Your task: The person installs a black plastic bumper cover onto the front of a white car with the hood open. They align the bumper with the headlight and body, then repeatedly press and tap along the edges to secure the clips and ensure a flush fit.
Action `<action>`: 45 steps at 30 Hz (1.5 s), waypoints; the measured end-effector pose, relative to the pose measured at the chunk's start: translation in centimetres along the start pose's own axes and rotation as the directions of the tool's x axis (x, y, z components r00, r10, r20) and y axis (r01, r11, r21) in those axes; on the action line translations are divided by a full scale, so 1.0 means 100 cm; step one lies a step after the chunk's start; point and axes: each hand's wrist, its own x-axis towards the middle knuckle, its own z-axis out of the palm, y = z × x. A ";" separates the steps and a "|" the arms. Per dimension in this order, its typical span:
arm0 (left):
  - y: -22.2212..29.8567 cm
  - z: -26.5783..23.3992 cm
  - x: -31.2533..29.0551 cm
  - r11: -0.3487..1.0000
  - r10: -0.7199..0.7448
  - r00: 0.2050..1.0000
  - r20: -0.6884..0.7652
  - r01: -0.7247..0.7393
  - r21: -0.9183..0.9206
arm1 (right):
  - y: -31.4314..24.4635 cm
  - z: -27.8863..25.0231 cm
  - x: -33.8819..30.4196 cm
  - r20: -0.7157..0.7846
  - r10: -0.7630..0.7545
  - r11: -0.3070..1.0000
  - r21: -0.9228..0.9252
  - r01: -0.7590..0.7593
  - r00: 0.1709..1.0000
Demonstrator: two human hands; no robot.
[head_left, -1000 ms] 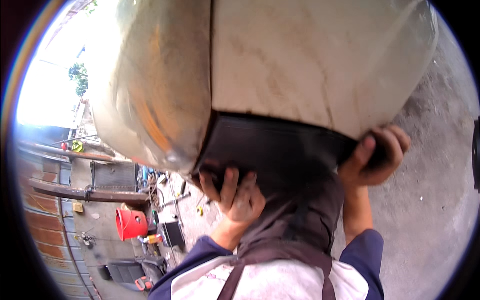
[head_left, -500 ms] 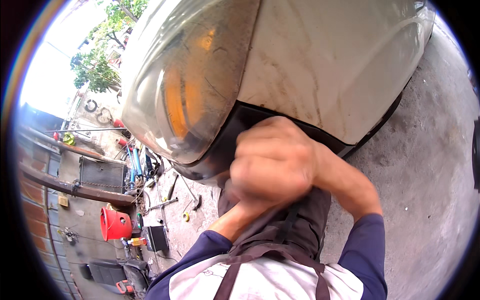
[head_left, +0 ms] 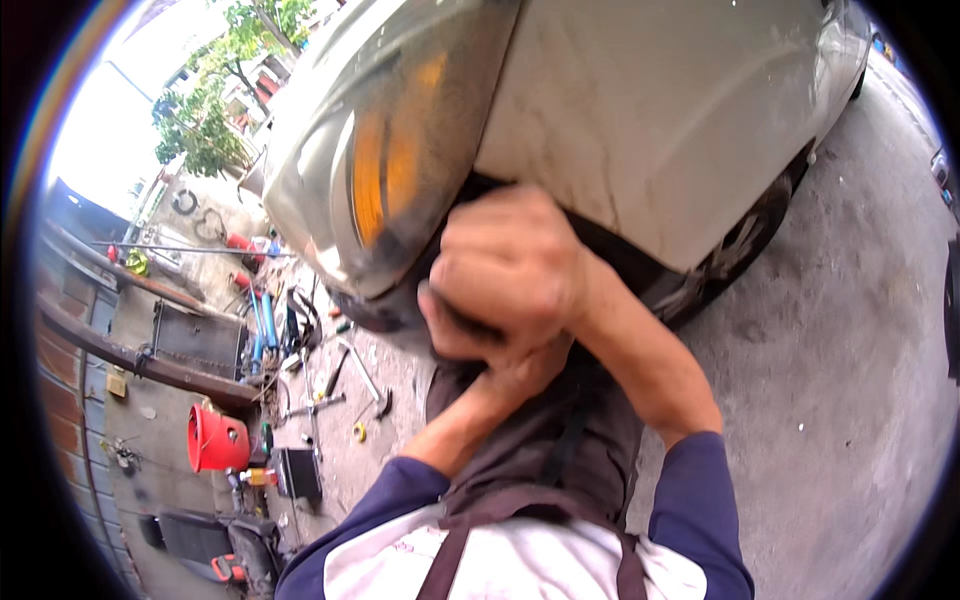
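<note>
Overlapping: right hand (head_left: pixel 512 258), blurred, fingers curled, grip undetermined, over left hand (head_left: pixel 528 368), mostly hidden, state undetermined. Both near black bumper panel (head_left: pixel 406 296), directly below clear-and-amber headlight (head_left: pixel 385 185).

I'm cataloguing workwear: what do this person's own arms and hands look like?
Plain navy-blue fabric sleeves cover the upper arms and leave both forearms bare. The right hand, blurred, and the left hand, partly hidden, show no gloves.

A dirt-streaked pale car (head_left: pixel 640 120) — amber inside its clouded headlight (head_left: pixel 425 150) — shows a dark, partly hidden lower section (head_left: pixel 625 248).
</note>
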 end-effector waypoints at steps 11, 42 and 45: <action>-0.011 -0.012 -0.019 0.986 -0.008 0.994 0.111 0.026 -0.162 | -0.064 0.000 -0.008 -0.261 -0.004 0.996 0.086 0.027 0.965; -0.084 -0.061 -0.021 0.769 -0.616 0.750 -0.239 0.639 0.025 | -0.054 0.019 -0.045 -0.140 0.183 0.815 -0.532 -0.230 0.973; -0.090 -0.062 -0.028 0.762 -0.615 0.745 -0.257 0.646 0.049 | -0.070 0.027 -0.032 -0.084 0.020 0.987 -0.157 -0.033 0.996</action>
